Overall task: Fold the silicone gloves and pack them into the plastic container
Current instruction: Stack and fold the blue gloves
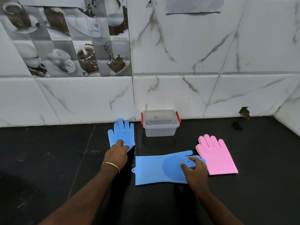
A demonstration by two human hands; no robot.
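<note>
Risk first, nearest the person: the flat blue glove (159, 169) lies sideways on the dark counter (48, 159), cuff to the left, fingers to the right, and it's unfolded; silicone tends to spring back, so a fold made w/ one hand only could pop open or the glove could slide on the smooth top. The right hand (195, 172) sits on that glove's finger end, fingers spread and fairly straight, pressing or about to lift the tips; no clear pinch visible. Those tips lie just beside, maybe touching, the pink glove (217, 157), so a drag could shove the pink one out of place. Further back, the left hand (117, 152) rests on the lower part of the second blue glove (121, 133), fingers bent over its edge; whether it grips or just presses, can't tell. Beyond, against the wall, the plastic box (160, 125) w/ red clips has its lid on, so nothing can go in until it's opened; it looks small, so loose folds may not fit.
</note>
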